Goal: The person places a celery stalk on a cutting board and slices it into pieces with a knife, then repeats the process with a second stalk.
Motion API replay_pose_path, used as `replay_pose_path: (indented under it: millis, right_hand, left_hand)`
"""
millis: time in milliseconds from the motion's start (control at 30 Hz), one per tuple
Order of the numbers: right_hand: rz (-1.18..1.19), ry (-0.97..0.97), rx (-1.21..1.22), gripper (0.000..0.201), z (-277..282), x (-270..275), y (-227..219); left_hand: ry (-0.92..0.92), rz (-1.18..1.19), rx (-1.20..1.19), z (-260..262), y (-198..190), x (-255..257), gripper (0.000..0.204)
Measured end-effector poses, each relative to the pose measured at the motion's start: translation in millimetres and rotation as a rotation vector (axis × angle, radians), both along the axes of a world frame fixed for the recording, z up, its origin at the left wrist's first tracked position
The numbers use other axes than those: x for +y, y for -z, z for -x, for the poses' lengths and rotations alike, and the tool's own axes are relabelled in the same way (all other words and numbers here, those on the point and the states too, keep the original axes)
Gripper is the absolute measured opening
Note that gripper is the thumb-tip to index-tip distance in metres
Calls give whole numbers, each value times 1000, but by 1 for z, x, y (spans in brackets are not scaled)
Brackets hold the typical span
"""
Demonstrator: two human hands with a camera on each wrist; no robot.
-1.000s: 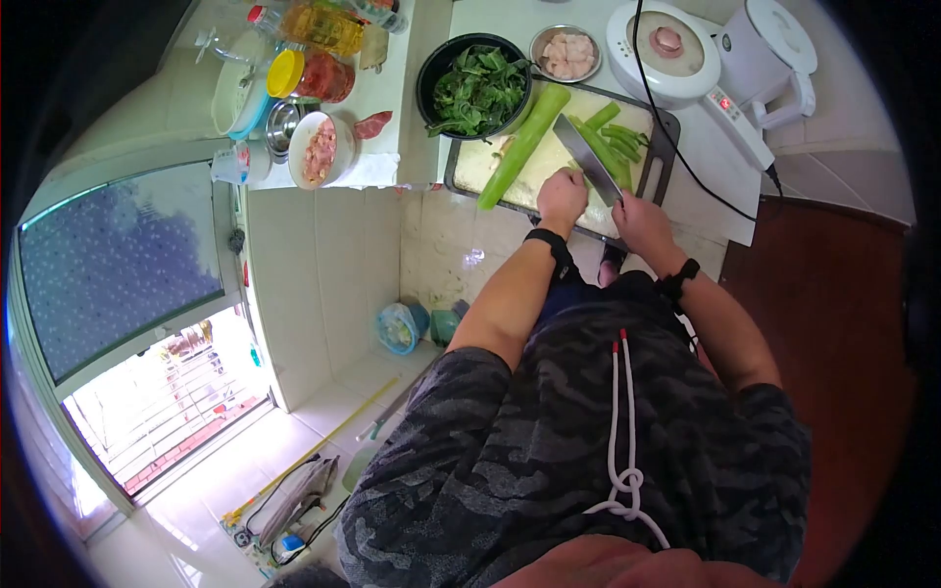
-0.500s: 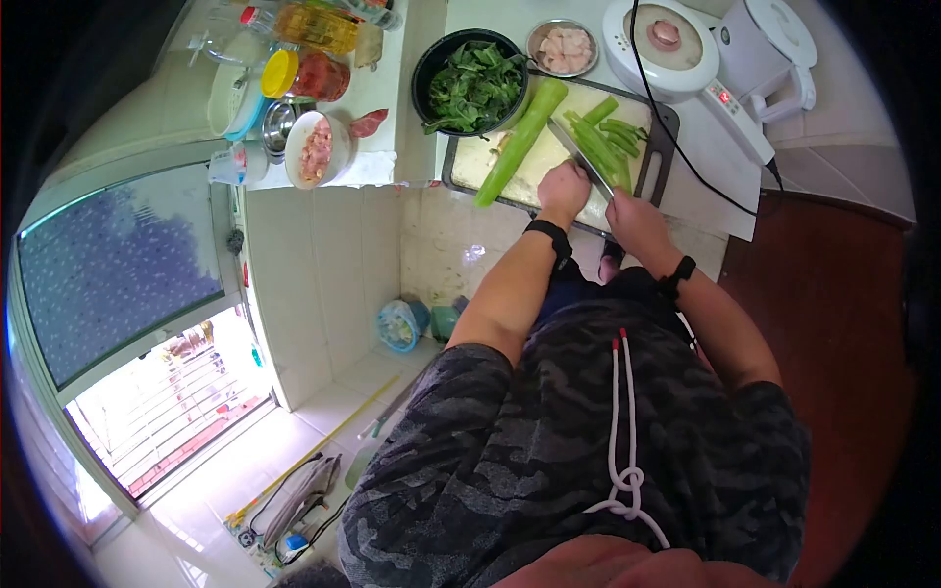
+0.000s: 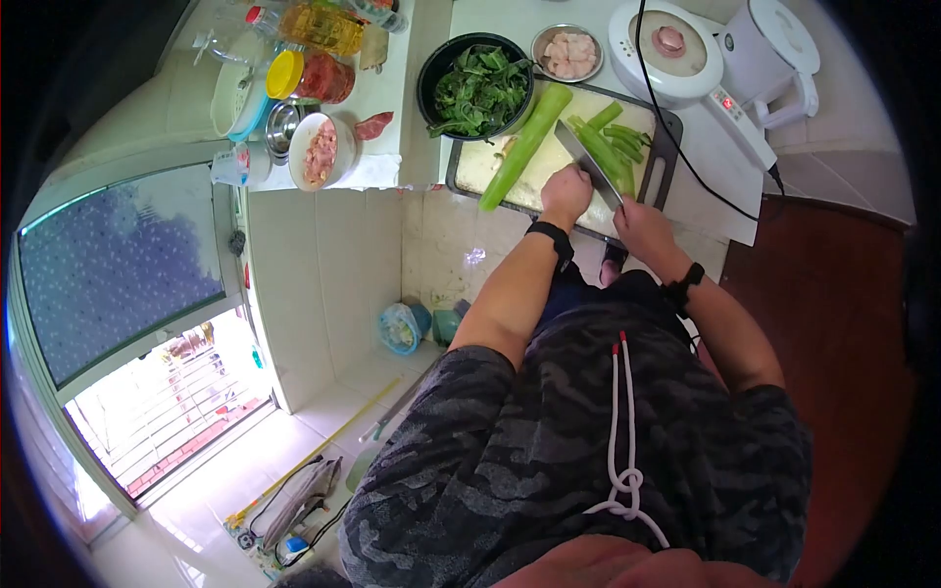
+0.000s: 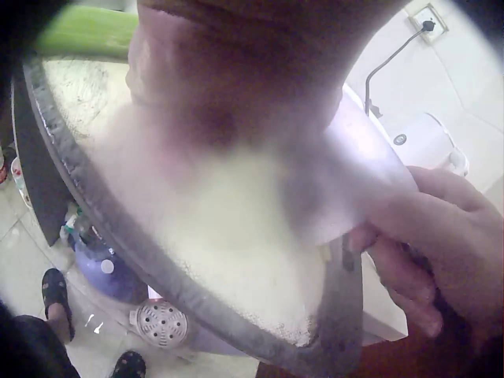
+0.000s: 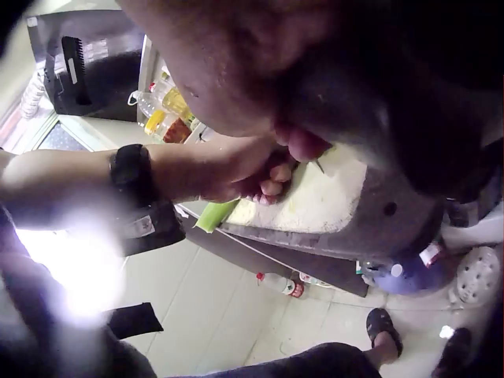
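Note:
My right hand grips the handle of a cleaver, whose blade slants over the cutting board. Just left of the blade is my left hand, its fingers curled in close to the steel. I cannot tell what, if anything, those fingers hold. In the right wrist view, the left hand shows folded fingers over the pale board. Cut green pieces lie to the right of the blade. A long, thick green stalk, like peeled celtuce, lies across the board's left side.
Behind the board stand a black pot of leafy greens and a metal bowl of pale meat chunks. A white round cooker and a kettle stand back right, with a black cord hanging across. A meat bowl is left.
The cleaver's blade turned edge-on to the head camera half a second ago and now shows its broad side again. Both hands shifted only slightly; the stalk stays in place on the board.

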State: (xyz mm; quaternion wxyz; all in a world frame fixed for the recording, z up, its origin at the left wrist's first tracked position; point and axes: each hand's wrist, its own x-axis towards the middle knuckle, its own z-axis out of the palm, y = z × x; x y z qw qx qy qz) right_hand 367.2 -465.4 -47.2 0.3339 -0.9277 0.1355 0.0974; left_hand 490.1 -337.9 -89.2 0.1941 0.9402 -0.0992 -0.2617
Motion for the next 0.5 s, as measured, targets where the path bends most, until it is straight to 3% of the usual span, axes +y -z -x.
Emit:
replay_pose_path:
  millis: [333,433,500]
  right_hand:
    - [-30,5,9,22,2,-3,13]
    - [9,33,13,23,-5,0,11]
    - [0,37,-15,22,-4,-1,12]
  left_hand:
    - [-5,6,0,3,3,3,39]
    - [-44,32,-15,6,2,11,38]
    - [-177,88,-33,15,-1,15,35]
